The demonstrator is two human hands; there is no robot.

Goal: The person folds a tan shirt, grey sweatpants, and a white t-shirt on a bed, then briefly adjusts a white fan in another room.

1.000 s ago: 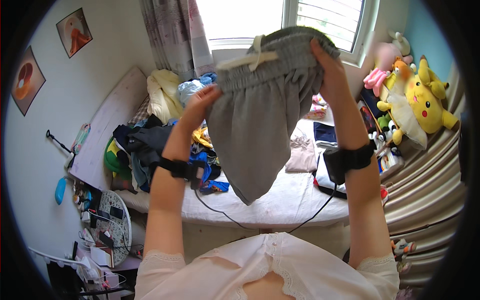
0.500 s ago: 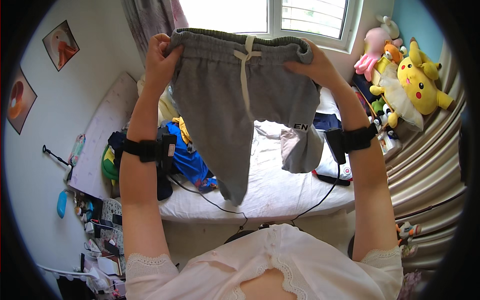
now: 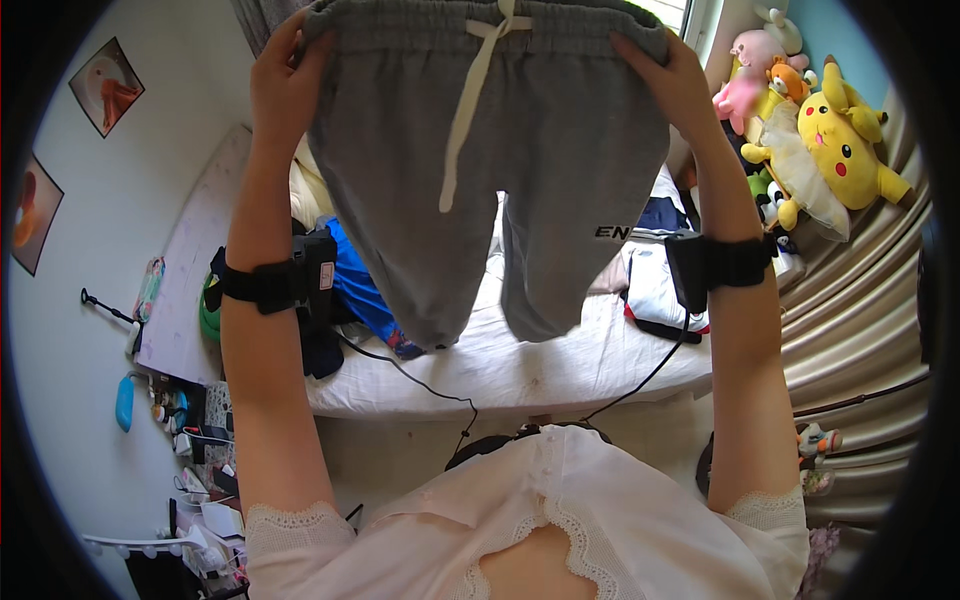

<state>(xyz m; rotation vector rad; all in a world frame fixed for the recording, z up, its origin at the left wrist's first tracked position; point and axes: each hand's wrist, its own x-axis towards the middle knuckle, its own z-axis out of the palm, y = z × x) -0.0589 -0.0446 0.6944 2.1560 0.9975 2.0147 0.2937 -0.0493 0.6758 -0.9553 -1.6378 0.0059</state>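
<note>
Grey sweatpants (image 3: 420, 150) hang spread out in the air in front of me, waistband up and both legs dangling. A cream drawstring (image 3: 465, 120) is tied at the middle of the elastic waist. My left hand (image 3: 288, 75) pinches the left end of the waistband, and my right hand (image 3: 668, 75) grips the right end. Dark lettering marks one leg. Behind the pants lies a bed with a white sheet (image 3: 400, 385), partly hidden by the cloth.
Blue clothing (image 3: 360, 290) lies on the bed's left side, a folded white garment (image 3: 655, 285) on its right. Plush toys, among them a yellow one (image 3: 840, 150), sit at the right. Cables (image 3: 645, 385) run from black boxes strapped to my forearms.
Both hands have risen and moved farther apart, stretching the waistband wider. The pant legs have swung to hang more evenly, and the right leg is straighter.
</note>
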